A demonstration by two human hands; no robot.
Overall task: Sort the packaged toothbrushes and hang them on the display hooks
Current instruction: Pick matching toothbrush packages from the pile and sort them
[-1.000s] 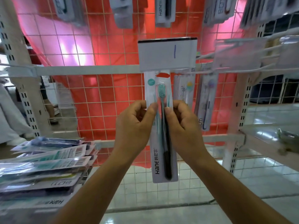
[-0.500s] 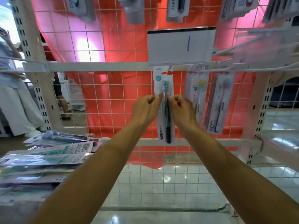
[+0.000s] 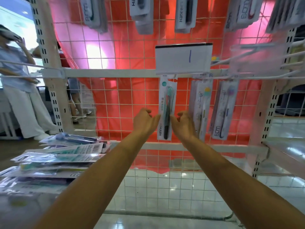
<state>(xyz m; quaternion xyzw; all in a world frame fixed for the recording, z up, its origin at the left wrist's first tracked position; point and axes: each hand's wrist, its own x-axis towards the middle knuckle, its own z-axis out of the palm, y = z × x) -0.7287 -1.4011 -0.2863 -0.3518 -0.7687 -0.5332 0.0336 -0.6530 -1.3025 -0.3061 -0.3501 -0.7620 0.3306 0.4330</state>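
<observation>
A white Hanee toothbrush pack (image 3: pixel 166 109) with teal and black brushes hangs from a hook (image 3: pixel 171 77) under the white label card (image 3: pixel 183 58) marked "1". My left hand (image 3: pixel 145 123) is just left of the pack, thumb tip at its edge, fingers apart. On the pack's other side my right hand (image 3: pixel 183 123) has its fingers spread, holding nothing. A stack of loose toothbrush packs (image 3: pixel 57 159) lies at the lower left.
Two more hooks to the right carry BDM packs (image 3: pixel 224 109) and yellow-headed brush packs (image 3: pixel 200 106). Further packs (image 3: pixel 184 14) hang along the top row. Bare white hooks (image 3: pixel 270 55) stick out at right. A person (image 3: pixel 18 86) stands beyond the rack at left.
Both hands carried the pack forward and up onto the hook under the label card, then loosened their grip. The pack now hangs by itself and the fingers have opened.
</observation>
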